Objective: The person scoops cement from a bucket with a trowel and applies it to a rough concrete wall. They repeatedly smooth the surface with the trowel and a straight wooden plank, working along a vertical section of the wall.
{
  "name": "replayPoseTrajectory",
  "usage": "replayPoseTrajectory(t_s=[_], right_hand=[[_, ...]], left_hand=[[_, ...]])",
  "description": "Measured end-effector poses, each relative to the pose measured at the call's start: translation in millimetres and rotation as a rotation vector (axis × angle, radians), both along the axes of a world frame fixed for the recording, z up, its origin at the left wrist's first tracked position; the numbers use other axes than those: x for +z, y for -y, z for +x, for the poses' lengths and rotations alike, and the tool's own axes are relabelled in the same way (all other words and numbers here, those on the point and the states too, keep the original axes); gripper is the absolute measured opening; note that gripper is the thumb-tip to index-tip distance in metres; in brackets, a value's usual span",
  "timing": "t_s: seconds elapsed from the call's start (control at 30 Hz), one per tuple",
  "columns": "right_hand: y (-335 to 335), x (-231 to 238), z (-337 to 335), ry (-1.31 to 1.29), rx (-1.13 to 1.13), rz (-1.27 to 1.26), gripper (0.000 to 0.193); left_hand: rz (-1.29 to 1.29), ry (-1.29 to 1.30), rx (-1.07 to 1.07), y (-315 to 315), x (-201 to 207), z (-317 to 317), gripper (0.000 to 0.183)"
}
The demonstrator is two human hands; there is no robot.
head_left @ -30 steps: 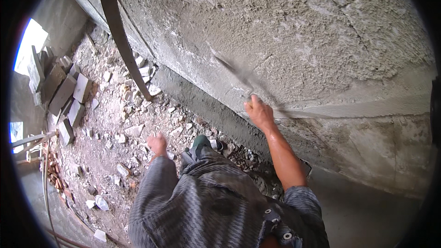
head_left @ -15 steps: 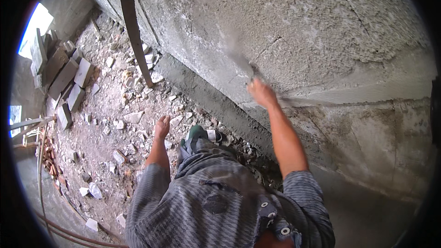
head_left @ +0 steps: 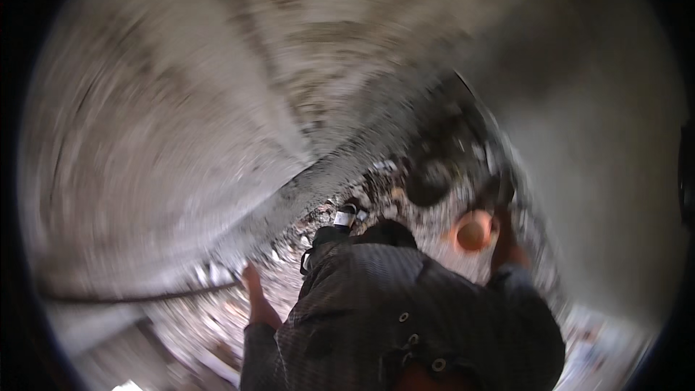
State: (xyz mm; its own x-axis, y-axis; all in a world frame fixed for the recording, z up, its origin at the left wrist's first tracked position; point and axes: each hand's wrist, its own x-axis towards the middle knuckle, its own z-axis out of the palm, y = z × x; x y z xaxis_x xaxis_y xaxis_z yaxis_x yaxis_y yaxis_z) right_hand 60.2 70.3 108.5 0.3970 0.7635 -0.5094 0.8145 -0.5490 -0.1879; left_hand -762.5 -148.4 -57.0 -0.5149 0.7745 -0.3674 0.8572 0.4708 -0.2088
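Note:
The view is badly smeared by motion. My right hand (head_left: 504, 223) is closed on a trowel (head_left: 501, 187), whose dark, blurred blade reaches out past the fingers. Right beside that hand, on its left, an orange bucket-like container (head_left: 474, 232) stands on the rubble. My left hand (head_left: 251, 279) hangs low over the debris, away from the wall, and its fingers are too blurred to read.
A rough plastered wall (head_left: 159, 145) runs across the far side, with a grey ledge (head_left: 289, 192) along its foot. A smooth grey wall (head_left: 601, 174) rises on the right. A dark round object (head_left: 427, 182) lies near the corner. A long thin bar (head_left: 152, 297) sits at left.
The view has swung right to the corner. My right hand has left the wall and come down beside the orange container. My left hand is still low at my side.

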Motion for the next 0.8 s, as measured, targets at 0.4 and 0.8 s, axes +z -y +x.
replayPoseTrajectory(t_s=[0.4,0.8], right_hand=[[460.0,-108.5,-192.5,-0.322,-1.657,0.100,0.071],[359.7,-117.4,-102.4,-0.771,-1.798,0.251,0.017]], left_hand=[[0.069,0.777,-0.331,-327.7,64.1,154.9,0.044],[-0.207,0.671,-1.173,-329.1,42.3,571.8,0.034]])
